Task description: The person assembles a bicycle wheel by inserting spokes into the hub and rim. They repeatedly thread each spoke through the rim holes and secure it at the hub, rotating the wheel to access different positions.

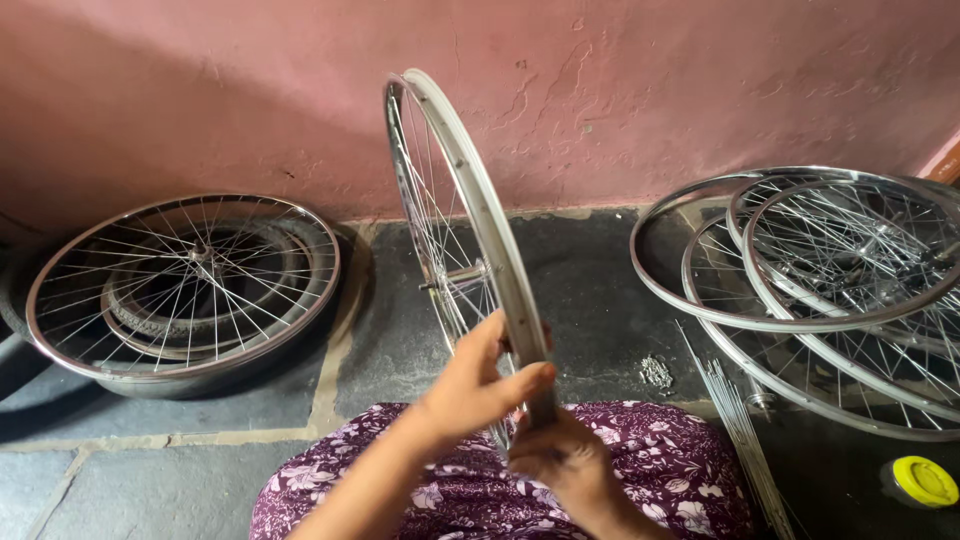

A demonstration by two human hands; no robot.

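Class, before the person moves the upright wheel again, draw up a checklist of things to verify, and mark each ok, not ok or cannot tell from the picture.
1. Left hand on the wheel rim: ok, fingers wrap the rim's lower part.
2. Right hand on the rim: ok, it closes on the rim just below the left.
3. Wheel upright: ok, it stands on edge over the lap, slightly tilted.
4. Axle free of the hands: ok, both sit well below it.
5. Loose spokes clear of the wheel: ok, they lie on the floor to the right.
6. Spoke tension: cannot tell.
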